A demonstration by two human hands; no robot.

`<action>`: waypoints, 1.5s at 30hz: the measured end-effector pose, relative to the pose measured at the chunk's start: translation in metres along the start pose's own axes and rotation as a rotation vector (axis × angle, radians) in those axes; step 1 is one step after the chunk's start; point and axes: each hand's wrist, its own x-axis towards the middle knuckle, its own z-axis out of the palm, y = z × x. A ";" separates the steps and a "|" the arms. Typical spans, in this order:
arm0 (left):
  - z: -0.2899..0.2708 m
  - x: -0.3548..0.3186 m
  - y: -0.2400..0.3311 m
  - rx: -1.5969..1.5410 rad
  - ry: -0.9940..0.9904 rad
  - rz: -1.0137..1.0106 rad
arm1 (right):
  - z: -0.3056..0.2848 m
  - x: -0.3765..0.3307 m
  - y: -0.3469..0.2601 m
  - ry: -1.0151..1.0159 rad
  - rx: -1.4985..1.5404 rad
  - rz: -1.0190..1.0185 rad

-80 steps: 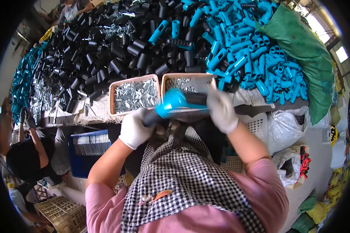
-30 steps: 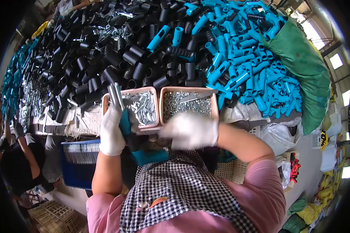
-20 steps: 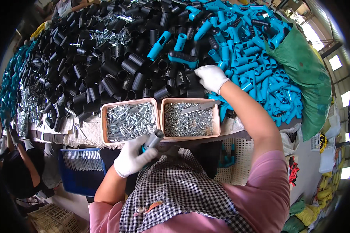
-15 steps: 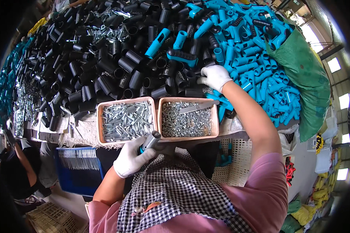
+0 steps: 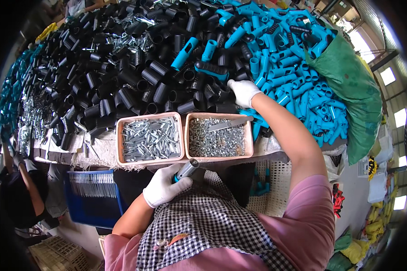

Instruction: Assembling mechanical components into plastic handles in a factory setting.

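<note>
My left hand (image 5: 163,186), in a white glove, is wrapped round a metal tube (image 5: 188,169) with a bit of blue at its lower part. It holds the tube tilted, open end up, in front of my apron. My right hand (image 5: 245,94), also gloved, is over the pile where black sleeves (image 5: 160,92) meet blue plastic tool handles (image 5: 281,80). Its fingers are curled down; whatever they grip is hidden. Close to its fingertips lies a blue handle with a black ribbed grip (image 5: 211,69).
Two pale trays stand at the table's near edge: one (image 5: 182,149) with metal pins, the other (image 5: 250,151) with small metal pieces and a flat metal strip (image 5: 230,123). A green sack (image 5: 348,86) is at the right, a blue crate (image 5: 92,221) below left. Another person works at far left.
My right hand has shifted slightly left and its fingers have drawn in. My left hand has moved a little right with the tube, which leans more to the right.
</note>
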 end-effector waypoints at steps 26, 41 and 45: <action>0.021 -0.042 0.003 0.116 0.088 0.114 | -0.096 -0.045 -0.067 0.569 0.446 -0.219; 0.020 -0.030 0.012 0.309 -0.172 0.245 | -0.036 -0.214 -0.135 0.391 0.737 -0.818; 0.036 -0.034 0.017 1.051 0.127 0.333 | -0.008 -0.212 -0.150 -0.453 1.442 0.067</action>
